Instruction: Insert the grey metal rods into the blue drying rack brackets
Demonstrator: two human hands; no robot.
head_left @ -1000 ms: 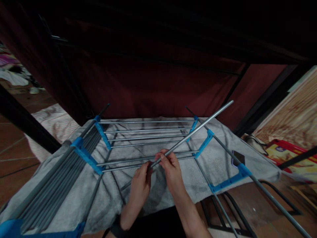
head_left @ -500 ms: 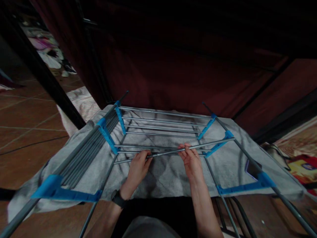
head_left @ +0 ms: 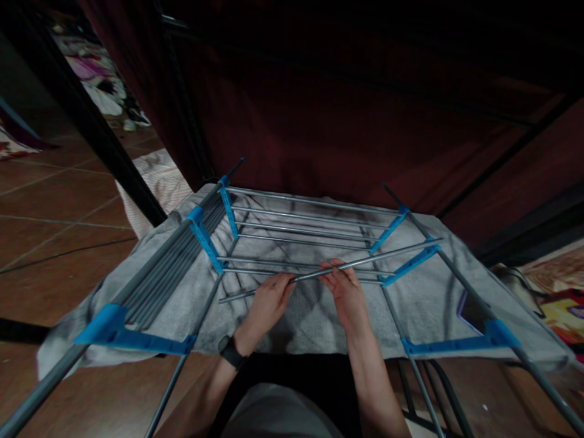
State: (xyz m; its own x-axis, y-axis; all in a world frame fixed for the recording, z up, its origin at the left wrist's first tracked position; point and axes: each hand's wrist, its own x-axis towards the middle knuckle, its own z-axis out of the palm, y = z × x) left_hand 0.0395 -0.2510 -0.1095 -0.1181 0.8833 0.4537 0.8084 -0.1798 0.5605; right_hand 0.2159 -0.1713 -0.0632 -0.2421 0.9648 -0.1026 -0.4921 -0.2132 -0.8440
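A thin grey metal tube [head_left: 387,254] lies aslant across the front of a partly built rack, its right end higher in the picture, over a blue plastic bracket [head_left: 410,266]. My left hand [head_left: 272,299] is closed around the tube left of its middle, wearing a dark wristwatch [head_left: 231,351]. Close by on the right, my right hand [head_left: 344,292] pinches the same tube between thumb and fingers. Behind both hands, several grey crossbars [head_left: 305,230] span the left and right blue brackets.
More grey tubes [head_left: 171,267] lie side by side along the rack's left. Under the rack is a grey cloth [head_left: 301,331]; a dark flat object [head_left: 472,313] rests on it at right. A dark red curtain [head_left: 296,134] hangs behind. A cable [head_left: 68,250] crosses the tiled floor.
My left hand has shifted right along the tube, nearer my right hand. The tube's right end has risen in the picture, so it slants more. The whole view has moved slightly.
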